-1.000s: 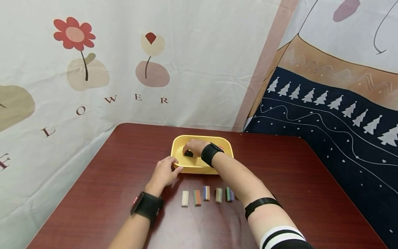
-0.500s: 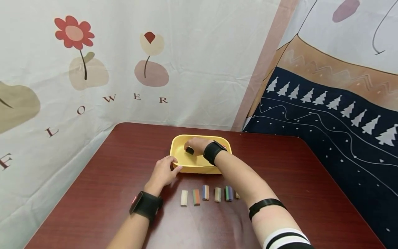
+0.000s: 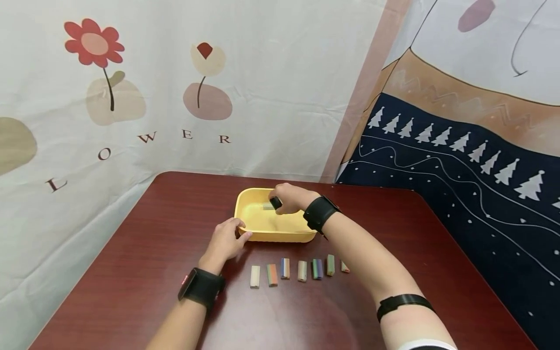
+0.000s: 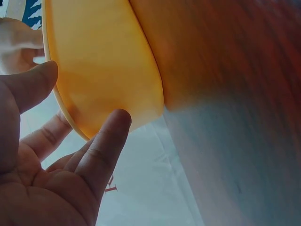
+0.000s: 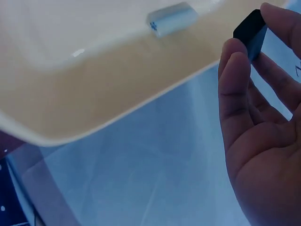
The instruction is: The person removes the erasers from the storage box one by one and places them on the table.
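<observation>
In the head view my right hand (image 3: 290,198) is over the right part of a yellow plastic basin (image 3: 280,237). Its thumb and fingertips pinch a small dark block (image 3: 275,202), whose black end shows in the right wrist view. A pale block (image 5: 173,19) with a blue mark on its end lies on the basin's floor. At the near left corner, my left hand (image 3: 225,241) holds the basin, with fingers over the rim. The left wrist view shows one fingertip (image 4: 123,117) against the outer wall and another digit at the rim.
In front of the basin, several small blocks form a loose row on the dark red table (image 3: 144,272), among them a cream block (image 3: 255,276), an orange and green block (image 3: 272,275) and a green block (image 3: 330,265). A printed cloth (image 3: 271,97) hangs behind.
My right hand has risen and moved right with the dark block, uncovering the pale block in the basin and more of the row. My left hand stays on the rim.
</observation>
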Motion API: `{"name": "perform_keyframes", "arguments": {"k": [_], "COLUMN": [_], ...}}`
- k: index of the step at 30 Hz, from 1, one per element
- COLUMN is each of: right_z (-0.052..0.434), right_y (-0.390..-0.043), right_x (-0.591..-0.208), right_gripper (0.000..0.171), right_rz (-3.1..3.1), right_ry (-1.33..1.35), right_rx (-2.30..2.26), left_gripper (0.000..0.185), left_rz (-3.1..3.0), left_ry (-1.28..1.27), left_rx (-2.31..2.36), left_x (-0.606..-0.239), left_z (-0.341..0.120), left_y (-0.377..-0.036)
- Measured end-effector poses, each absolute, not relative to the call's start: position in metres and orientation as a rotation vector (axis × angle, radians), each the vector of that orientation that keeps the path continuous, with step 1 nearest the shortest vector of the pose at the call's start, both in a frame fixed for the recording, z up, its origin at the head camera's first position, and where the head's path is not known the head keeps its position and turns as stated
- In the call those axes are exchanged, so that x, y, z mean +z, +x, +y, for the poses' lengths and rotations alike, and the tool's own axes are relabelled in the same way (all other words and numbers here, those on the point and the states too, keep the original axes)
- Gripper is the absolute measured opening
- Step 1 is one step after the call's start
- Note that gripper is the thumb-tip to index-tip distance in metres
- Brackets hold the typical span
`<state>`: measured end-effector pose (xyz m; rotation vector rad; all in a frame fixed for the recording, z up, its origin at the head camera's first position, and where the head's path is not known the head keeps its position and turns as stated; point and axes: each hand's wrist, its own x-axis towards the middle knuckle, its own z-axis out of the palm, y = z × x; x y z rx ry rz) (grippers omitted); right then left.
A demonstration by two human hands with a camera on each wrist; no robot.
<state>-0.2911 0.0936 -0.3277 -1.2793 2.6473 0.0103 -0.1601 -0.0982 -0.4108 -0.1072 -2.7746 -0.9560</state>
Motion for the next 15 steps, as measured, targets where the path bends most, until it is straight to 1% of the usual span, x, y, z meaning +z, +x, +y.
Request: {"name": "perform_keyframes", "arguments": {"k": [7,15], "right_z": [0.130,0.176], "right_y": [-0.273,-0.253], "right_x": [-0.318,-0.326], "right_gripper": [0.046,0.046], "right_rz": [2.698,2.750], "right_ry": [-1.234,-1.143], "right_rx": [-0.104,-0.290], "left_gripper": [0.028,0.025], "left_rz": [-2.783,-2.769], "left_ry": [-0.108,-0.127], "left_rx": [-0.959,-0.946], "left_x": [-0.408,-0.410], "left_z": [-0.098,-0.097], "left_y": [-0.159,-0.159]}}
